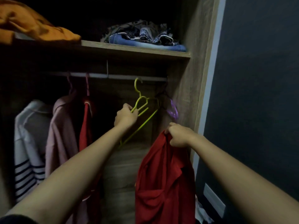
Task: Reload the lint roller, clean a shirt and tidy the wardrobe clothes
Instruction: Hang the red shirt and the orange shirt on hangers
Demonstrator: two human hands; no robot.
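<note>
Left hand (125, 118), fingers (130, 109) curled, grips thin yellow-green hanger (139, 101) — right hand (178, 135) pinches limp red shirt (163, 183).

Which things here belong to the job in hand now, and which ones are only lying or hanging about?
In use: left hand, green hanger, right hand, red shirt, rail.
Idle: orange cloth, folded blue clothes, striped sweater, pink shirt, purple hanger.

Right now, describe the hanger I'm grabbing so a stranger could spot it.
Follow the wardrobe rail under the shelf to its right end. The hanger is bare and yellow-green, gripped by the left hand; the purple hanger beside it is untouched.
</note>
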